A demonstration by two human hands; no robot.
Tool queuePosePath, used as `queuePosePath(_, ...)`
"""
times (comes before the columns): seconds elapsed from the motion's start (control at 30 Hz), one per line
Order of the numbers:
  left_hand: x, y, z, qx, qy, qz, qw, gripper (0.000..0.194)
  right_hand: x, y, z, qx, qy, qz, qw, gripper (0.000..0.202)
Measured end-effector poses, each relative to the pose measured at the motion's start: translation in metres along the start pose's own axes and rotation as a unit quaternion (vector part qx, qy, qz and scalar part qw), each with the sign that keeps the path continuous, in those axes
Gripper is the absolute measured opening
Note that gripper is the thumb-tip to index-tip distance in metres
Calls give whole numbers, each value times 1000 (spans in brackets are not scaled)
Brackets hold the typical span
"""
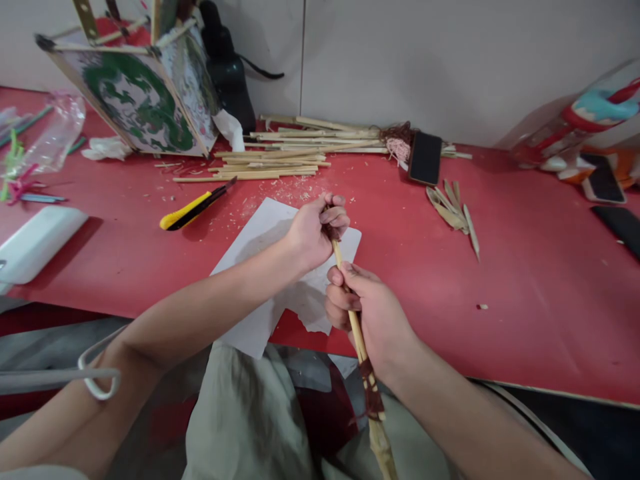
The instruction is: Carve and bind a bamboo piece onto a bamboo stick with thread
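Both hands grip one long bamboo stick (357, 331) that slants from the middle of the view down toward my lap. Around its upper end, where dark red-brown thread shows, the fingers of my left hand (320, 230) are closed. My right hand (367, 303) is wrapped round the stick just below. Farther down, another binding of dark red-brown thread (371, 387) circles the stick, with a pale, knobbly lower end beyond it. Under my hands lie white paper sheets (260, 250), one with a torn edge.
On the red table (525, 280) lie a yellow cutter knife (187, 212), bamboo strips (270, 165), a black phone (425, 158) and dry husks (453, 210). A paper lantern frame (135, 100) with a green dragon stands at the back left, beside a dark bottle (227, 73).
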State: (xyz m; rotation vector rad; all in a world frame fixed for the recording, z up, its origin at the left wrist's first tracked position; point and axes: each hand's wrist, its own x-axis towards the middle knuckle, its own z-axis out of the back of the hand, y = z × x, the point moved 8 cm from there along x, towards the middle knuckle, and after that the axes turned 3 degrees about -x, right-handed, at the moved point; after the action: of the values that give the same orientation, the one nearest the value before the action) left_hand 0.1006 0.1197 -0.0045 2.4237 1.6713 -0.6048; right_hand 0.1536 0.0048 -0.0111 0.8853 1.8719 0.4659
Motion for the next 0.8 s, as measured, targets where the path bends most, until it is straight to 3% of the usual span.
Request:
queuePosePath(0.27,4,0,5,13,-16,-5,1000,33,3,0,0,-1,7,-5,1000,34)
queuePosePath(0.47,3,6,6,72,4,21,997,41,4,5,2,-5,20,3,1000,33)
queuePosePath(0.7,-6,19,1,140,56,43,988,50,0,14,1,60,48,18,997,34)
queuePosePath(0.8,-11,26,-3,181,98,47,977,44,-2,21,2,102,67,16,992,37)
